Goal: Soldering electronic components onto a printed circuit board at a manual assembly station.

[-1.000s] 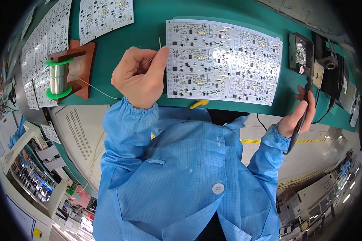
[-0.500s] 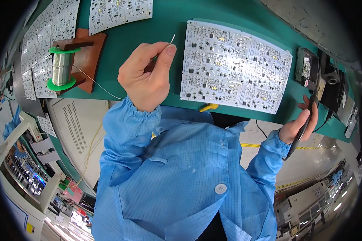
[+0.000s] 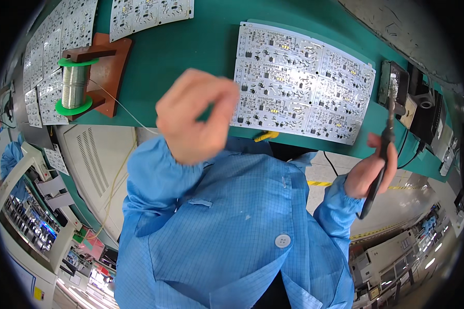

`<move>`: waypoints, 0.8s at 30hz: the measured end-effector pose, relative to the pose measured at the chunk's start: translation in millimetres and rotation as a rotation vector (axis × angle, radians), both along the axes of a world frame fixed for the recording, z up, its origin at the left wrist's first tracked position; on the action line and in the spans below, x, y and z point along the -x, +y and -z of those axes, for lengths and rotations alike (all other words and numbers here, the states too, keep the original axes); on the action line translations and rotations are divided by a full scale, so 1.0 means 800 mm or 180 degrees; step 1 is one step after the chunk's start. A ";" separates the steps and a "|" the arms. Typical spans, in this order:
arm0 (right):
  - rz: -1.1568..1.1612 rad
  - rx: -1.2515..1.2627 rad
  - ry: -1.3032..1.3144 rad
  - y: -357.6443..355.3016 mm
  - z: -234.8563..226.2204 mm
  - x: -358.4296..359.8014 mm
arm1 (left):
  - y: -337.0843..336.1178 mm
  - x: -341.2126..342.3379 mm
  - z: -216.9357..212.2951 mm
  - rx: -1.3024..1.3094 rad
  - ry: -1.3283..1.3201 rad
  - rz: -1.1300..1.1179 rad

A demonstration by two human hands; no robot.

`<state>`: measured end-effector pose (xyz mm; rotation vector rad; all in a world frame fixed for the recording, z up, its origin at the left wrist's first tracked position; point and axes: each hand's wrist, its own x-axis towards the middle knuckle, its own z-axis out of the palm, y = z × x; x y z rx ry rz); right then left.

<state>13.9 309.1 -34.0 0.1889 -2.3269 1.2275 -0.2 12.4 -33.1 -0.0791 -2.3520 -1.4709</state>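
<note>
My left hand (image 3: 196, 116) is smeared by motion, its thumb and forefinger curled together in a pinch beside the left edge of a white circuit board panel (image 3: 288, 85). A thin solder wire (image 3: 121, 104) runs from a spool with green flanges (image 3: 75, 87) to that hand; its tip is lost in the blur. In my right hand (image 3: 368, 172) is a soldering iron (image 3: 379, 177), its black handle slanting up and its metal tip raised near a small dark tray (image 3: 395, 82). The iron is apart from the panel, whose face carries many small parts.
The spool hangs on a brown stand (image 3: 113, 69) at the left of the green mat (image 3: 191, 49). More board panels (image 3: 152, 11) lie at the far left. A yellow object (image 3: 266, 136) sits at the near edge. A black box with a cable (image 3: 429, 116) stands at right.
My left hand has moved slightly right and toward me, and is now blurred. My right hand has drawn a little left and nearer with the soldering iron, which points more upright.
</note>
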 end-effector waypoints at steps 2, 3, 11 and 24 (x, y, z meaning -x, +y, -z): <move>-0.0801 0.0257 0.0224 -0.008 -0.004 -0.012 | 0.011 -0.013 -0.015 0.0192 0.0119 0.0302; -0.1014 0.0181 0.0238 -0.014 -0.009 -0.016 | 0.017 -0.020 -0.015 0.0162 0.0094 0.0521; -0.0175 0.0080 0.0000 -0.015 -0.003 -0.009 | 0.005 -0.022 -0.014 0.0219 -0.0141 0.0033; 0.0137 0.0132 -0.0392 -0.020 0.020 0.039 | -0.002 0.028 0.009 0.0620 -0.0450 -0.0135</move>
